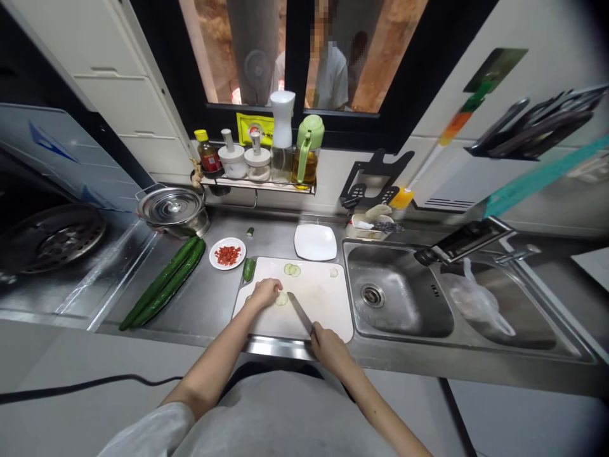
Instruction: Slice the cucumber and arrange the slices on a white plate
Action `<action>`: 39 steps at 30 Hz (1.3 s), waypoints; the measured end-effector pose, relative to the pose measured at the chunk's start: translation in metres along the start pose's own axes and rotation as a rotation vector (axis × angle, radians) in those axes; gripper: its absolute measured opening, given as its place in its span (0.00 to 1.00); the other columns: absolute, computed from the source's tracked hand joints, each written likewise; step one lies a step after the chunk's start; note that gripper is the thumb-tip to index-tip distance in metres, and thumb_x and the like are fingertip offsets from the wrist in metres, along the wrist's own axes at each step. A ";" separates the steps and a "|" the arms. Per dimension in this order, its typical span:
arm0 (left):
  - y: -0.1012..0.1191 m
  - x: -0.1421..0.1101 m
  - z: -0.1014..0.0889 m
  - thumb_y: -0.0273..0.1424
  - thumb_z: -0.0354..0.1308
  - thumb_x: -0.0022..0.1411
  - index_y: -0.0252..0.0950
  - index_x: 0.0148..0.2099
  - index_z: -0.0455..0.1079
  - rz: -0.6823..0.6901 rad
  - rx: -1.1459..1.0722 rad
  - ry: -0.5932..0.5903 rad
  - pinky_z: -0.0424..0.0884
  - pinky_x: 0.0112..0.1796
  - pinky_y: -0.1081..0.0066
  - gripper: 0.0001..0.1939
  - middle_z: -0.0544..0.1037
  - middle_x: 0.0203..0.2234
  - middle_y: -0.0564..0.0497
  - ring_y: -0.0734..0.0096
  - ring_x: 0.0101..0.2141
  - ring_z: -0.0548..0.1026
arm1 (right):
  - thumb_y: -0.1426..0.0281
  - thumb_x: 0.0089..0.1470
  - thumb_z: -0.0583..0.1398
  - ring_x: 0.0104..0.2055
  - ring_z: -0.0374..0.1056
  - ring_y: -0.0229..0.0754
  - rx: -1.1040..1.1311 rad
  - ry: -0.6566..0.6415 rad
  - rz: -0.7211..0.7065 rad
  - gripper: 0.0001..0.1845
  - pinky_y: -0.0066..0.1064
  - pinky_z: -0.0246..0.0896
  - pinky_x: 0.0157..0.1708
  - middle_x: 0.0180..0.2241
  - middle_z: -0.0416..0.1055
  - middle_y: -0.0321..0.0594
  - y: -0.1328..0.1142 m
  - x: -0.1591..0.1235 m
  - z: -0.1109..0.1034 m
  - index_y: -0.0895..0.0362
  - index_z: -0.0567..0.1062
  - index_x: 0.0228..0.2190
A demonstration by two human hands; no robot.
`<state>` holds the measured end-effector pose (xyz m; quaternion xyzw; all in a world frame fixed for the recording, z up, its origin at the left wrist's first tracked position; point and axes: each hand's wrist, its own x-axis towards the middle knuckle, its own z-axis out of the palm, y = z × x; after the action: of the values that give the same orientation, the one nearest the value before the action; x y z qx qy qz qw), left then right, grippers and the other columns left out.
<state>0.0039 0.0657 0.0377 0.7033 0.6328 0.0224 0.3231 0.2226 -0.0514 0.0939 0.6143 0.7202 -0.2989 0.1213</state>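
Note:
My left hand is on the white cutting board, fingers curled down over a cucumber mostly hidden beneath them. A sliver of green shows by the wrist. At the fingertips lie thin pale cucumber slices. In my right hand is the handle of a kitchen knife, its blade tip close beside those slices. Farther back on the board are more round slices and a single pale piece. A short green cucumber chunk rests at the board's left edge.
Two long cucumbers lie left of the board, near a lidded steel pot. Behind the board stand a plate of chopped red pepper and a white square plate. To the right is a double sink with a plastic bag.

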 end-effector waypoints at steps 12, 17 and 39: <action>-0.005 0.005 0.004 0.25 0.56 0.53 0.40 0.40 0.73 -0.063 -0.023 -0.006 0.63 0.44 0.68 0.12 0.79 0.36 0.50 0.64 0.41 0.73 | 0.74 0.58 0.46 0.39 0.70 0.46 -0.046 -0.036 0.016 0.14 0.30 0.52 0.32 0.36 0.73 0.48 -0.026 0.014 0.006 0.59 0.66 0.45; -0.008 0.007 0.006 0.24 0.55 0.53 0.40 0.40 0.74 -0.062 -0.035 0.014 0.63 0.43 0.69 0.12 0.79 0.36 0.50 0.65 0.41 0.73 | 0.74 0.59 0.46 0.40 0.70 0.47 -0.033 -0.030 0.005 0.15 0.31 0.53 0.33 0.35 0.73 0.49 -0.028 0.016 0.009 0.60 0.66 0.45; -0.008 0.006 0.006 0.25 0.54 0.55 0.40 0.40 0.74 -0.068 -0.036 0.024 0.63 0.44 0.67 0.11 0.79 0.38 0.49 0.64 0.42 0.73 | 0.76 0.58 0.46 0.42 0.70 0.48 -0.071 -0.042 -0.001 0.16 0.31 0.54 0.34 0.36 0.73 0.50 -0.032 0.017 0.009 0.61 0.65 0.46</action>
<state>0.0004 0.0681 0.0269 0.6752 0.6598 0.0312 0.3284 0.1861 -0.0445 0.0867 0.6028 0.7278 -0.2862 0.1581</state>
